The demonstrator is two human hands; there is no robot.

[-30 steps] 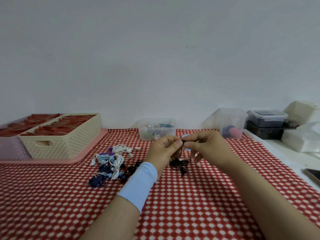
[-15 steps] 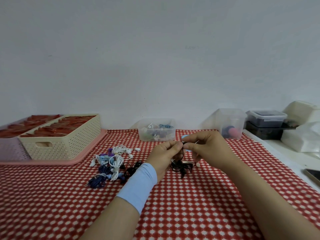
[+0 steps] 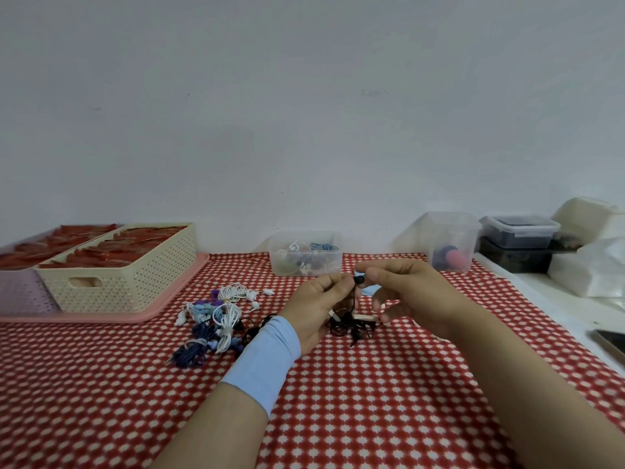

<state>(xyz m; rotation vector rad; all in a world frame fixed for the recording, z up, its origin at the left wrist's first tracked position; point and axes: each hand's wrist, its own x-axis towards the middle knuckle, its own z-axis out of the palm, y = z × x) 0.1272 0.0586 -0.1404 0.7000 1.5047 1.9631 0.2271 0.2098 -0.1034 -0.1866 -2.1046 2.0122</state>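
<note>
Above the red checked tablecloth, my left hand and my right hand both pinch black wired earphones. One black earbud shows between the fingertips of the two hands. The rest of the black cord hangs in a tangle under my hands and touches the cloth. My left wrist wears a light blue band.
A pile of white, blue and purple earphones lies left of my hands. A cream basket on a pink tray stands far left. Two clear tubs line the back. Boxes and a phone sit right.
Both hands have stayed in place, working the black cord. The tangle under them has shifted slightly.
</note>
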